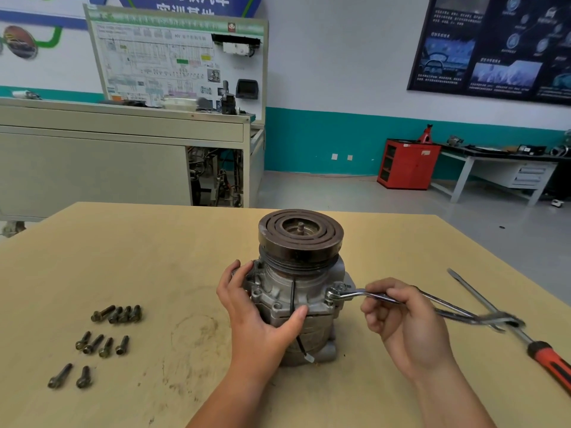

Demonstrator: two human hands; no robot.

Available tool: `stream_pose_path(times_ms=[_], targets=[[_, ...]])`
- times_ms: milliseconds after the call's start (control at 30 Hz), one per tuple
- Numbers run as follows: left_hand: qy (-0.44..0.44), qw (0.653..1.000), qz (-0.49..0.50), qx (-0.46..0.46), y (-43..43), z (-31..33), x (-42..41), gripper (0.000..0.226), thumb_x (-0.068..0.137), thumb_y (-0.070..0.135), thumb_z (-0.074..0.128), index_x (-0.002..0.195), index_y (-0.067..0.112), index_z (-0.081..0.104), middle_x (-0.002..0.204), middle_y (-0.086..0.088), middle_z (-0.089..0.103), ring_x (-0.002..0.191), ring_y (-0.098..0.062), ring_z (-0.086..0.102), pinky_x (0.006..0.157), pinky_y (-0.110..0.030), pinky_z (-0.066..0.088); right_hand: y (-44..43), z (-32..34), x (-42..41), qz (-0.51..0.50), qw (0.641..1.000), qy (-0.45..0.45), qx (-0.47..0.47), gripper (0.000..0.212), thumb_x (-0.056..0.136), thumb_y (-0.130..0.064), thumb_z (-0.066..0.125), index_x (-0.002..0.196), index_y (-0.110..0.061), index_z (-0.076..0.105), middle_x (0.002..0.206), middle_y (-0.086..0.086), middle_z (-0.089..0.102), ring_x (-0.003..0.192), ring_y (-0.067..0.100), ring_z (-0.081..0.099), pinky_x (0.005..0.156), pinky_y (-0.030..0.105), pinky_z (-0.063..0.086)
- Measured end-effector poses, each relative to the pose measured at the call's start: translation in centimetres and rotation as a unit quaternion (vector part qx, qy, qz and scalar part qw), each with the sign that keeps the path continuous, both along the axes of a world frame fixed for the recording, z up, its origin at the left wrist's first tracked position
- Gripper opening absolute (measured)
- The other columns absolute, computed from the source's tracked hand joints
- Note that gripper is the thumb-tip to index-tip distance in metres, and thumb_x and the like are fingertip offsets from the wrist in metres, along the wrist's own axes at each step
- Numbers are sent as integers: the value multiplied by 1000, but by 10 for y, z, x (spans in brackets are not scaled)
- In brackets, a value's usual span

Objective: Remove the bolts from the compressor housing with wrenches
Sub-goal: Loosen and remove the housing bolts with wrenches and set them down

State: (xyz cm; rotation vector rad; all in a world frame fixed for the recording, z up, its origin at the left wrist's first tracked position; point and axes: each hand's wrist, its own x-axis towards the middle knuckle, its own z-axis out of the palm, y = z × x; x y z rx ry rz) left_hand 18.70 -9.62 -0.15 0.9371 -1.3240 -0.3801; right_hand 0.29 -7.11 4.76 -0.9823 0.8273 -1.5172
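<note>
A grey metal compressor housing [290,291] stands upright on the wooden table [154,261], its dark grooved pulley [300,235] on top. My left hand [256,313] wraps around the housing's left and front side. My right hand [401,316] grips the shaft of a silver wrench [355,294]. The wrench's ring end sits on a bolt [331,295] at the housing's right flange. Another bolt head [342,286] shows just behind it. Several removed bolts [117,314] lie in rows on the table at the left.
A screwdriver with a red and black handle [547,359] lies at the table's right edge, its shaft crossing under the wrench's far end. A second wrench [482,319] seems to lie there too. Behind the table stand a beige cabinet [123,162] and a red cabinet [408,163].
</note>
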Motion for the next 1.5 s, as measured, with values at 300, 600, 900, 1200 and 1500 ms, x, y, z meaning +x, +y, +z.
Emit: stream_pose_path(times_ms=[300,600,900,1200,1500], targets=[[-5,1000,3,-1,0,1,0,76,57,51,66,123,33,33,135,-3,24,129,10,22,101,-1,21,-60,46,-7,189,967,139,103,33,66,-13,35,46,-8,62,38,11,49,27,12,37,31,11,30],[-6,1000,2,3,1,2,-1,76,56,51,66,123,35,33,136,-5,25,130,8,22,102,-2,20,-28,17,-13,75,993,-92,3,15,47,-27,69,51,-13,64,42,4,48,32,7,39,34,12,33],[-8,1000,7,-3,1,2,0,75,57,50,66,122,33,34,136,-6,26,129,8,22,102,-2,20,35,0,23,-84,990,94,-57,39,93,9,33,71,-1,63,60,18,67,47,21,64,43,18,49],[-5,1000,6,-2,0,1,0,76,56,51,66,123,33,34,134,-3,25,129,7,23,102,-2,20,-23,39,-4,67,988,94,99,40,83,-3,29,55,-4,58,42,13,51,29,14,41,31,18,33],[-3,1000,3,0,0,1,0,77,57,51,67,124,33,33,134,-1,25,128,12,22,100,0,20,-24,32,-17,52,990,-130,14,14,44,-24,72,52,-17,63,44,0,50,33,6,42,34,11,34]])
